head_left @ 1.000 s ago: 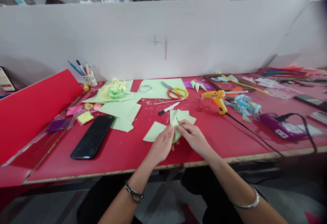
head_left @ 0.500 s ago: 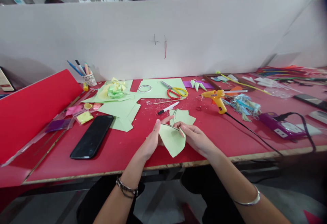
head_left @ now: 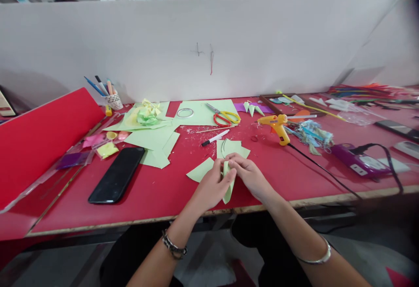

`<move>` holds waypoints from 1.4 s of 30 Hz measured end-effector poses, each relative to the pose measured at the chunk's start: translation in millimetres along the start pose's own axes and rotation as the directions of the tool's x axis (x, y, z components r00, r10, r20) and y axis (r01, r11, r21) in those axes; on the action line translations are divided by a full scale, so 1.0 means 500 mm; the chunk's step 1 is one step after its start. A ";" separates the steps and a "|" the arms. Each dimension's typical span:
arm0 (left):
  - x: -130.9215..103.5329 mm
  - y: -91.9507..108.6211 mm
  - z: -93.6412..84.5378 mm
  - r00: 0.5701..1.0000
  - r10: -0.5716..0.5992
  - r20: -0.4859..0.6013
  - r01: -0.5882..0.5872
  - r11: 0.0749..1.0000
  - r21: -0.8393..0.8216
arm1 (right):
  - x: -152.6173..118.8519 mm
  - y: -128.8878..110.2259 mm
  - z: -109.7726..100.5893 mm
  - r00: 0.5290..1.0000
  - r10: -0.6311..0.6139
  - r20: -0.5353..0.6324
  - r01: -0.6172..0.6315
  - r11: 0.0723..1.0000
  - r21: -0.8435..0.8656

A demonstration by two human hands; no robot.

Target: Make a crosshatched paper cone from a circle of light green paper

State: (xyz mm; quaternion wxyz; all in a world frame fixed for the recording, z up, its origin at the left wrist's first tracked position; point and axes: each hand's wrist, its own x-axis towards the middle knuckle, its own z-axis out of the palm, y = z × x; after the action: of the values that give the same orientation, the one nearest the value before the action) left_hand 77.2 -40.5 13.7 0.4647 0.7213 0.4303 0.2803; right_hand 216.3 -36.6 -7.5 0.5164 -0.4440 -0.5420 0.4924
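- Left hand [head_left: 211, 187], right hand [head_left: 249, 173]: both grasping one curled green paper piece [head_left: 228, 195]; rolling apparently incomplete.
- Green paper cones [head_left: 251, 110]: formed, on purple sheet [head_left: 267, 109].
- Flat green cutouts [head_left: 200, 171]: unrolled.

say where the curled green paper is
In the head view, the curled paper is below centre, held by the left hand and right hand near the table's front edge.

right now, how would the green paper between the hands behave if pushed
The green paper is probably light and floppy, being a thin sheet. It would likely crease if squeezed, since it bends easily into a curl between the left hand and right hand.
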 end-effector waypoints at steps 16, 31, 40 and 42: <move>0.018 -0.017 0.015 0.997 0.011 -0.077 -0.009 0.999 0.033 | -0.002 -0.003 0.009 0.972 -0.219 -0.089 0.162 0.891 -0.424; 0.020 -0.021 0.005 0.994 0.037 -0.102 -0.001 0.943 0.333 | -0.012 -0.006 0.017 0.971 -0.239 0.010 0.206 0.815 -0.541; 0.017 -0.018 0.002 0.988 0.056 -0.141 -0.008 0.947 0.321 | -0.009 -0.006 0.014 0.986 -0.167 0.022 0.161 0.903 -0.398; 0.016 -0.017 -0.006 0.991 0.059 -0.121 -0.027 0.968 0.248 | -0.009 -0.006 0.011 0.992 -0.128 0.014 0.125 0.933 -0.338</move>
State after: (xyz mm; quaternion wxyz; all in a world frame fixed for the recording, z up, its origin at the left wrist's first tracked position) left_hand 75.5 -30.8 7.3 0.3372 0.7630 0.4748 0.2805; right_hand 211.0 -41.7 -4.7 0.4651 -0.4922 -0.6439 0.3560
